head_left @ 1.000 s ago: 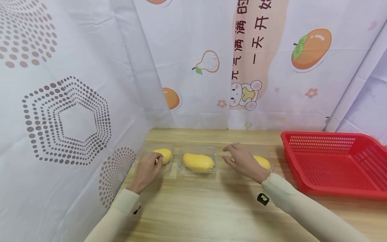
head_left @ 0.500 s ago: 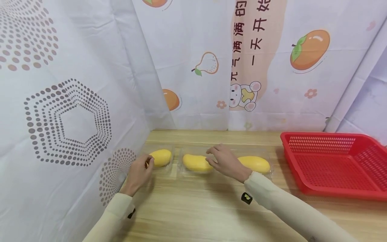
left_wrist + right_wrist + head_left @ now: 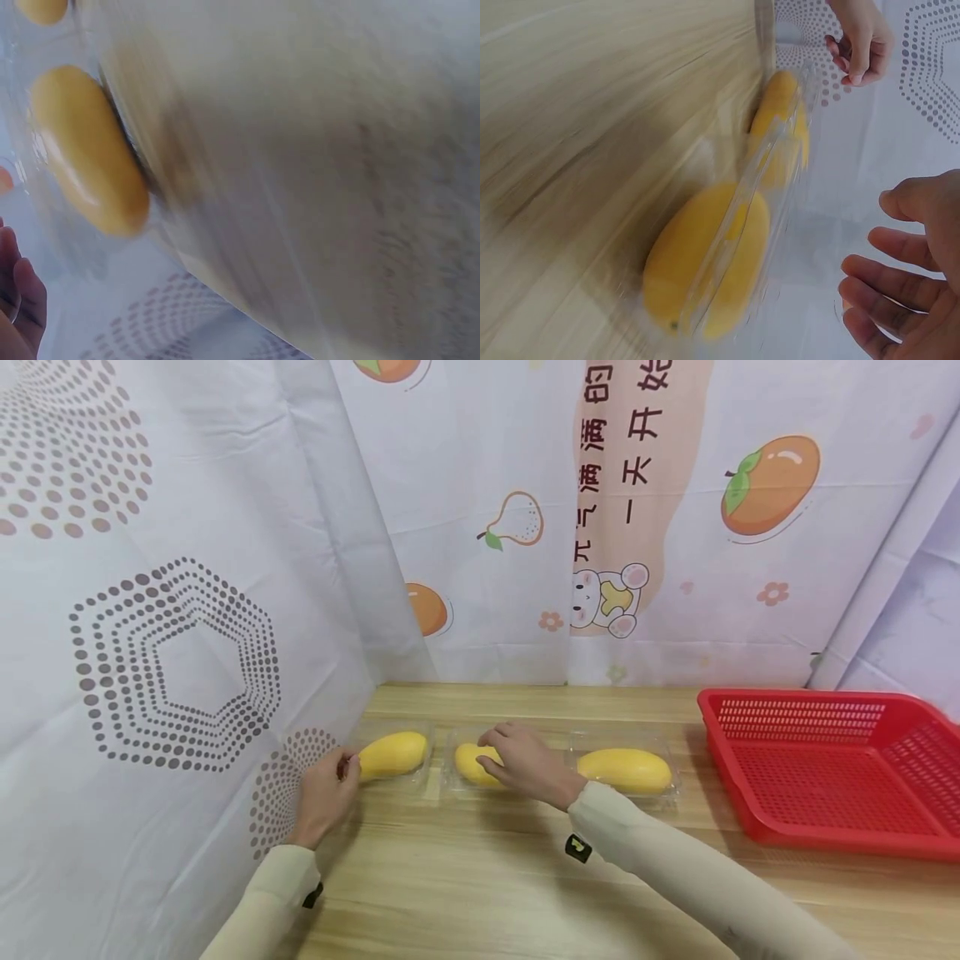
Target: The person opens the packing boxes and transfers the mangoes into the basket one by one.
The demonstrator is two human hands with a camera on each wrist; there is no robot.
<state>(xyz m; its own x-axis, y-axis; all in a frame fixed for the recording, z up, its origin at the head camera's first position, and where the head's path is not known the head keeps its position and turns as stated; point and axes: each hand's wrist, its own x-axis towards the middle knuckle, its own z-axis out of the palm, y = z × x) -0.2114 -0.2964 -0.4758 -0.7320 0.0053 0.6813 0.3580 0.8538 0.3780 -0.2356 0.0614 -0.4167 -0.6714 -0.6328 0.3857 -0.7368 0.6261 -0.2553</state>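
Three yellow mangoes lie in a row in clear plastic boxes. My right hand (image 3: 532,764) is over the middle mango (image 3: 468,764), covering part of it in the head view. Its fingers are spread and slightly bent in the right wrist view, with air between them and the box (image 3: 727,247). At the near end of the left mango (image 3: 393,753), my left hand (image 3: 326,797) hangs with loosely curled fingers. The left wrist view shows its fingers (image 3: 28,296) apart from that mango (image 3: 90,154), holding nothing. The right mango (image 3: 626,770) sits in its box, away from both hands.
A red plastic basket (image 3: 738,793) stands on the wooden table (image 3: 465,893) at the right. White printed curtains (image 3: 465,668) hang behind the table and along its left side, close to my left hand.
My right hand has moved left from above the right mango to the middle one. My left hand has drawn back left and nearer me, uncovering more of the left mango. The mangoes stay put.
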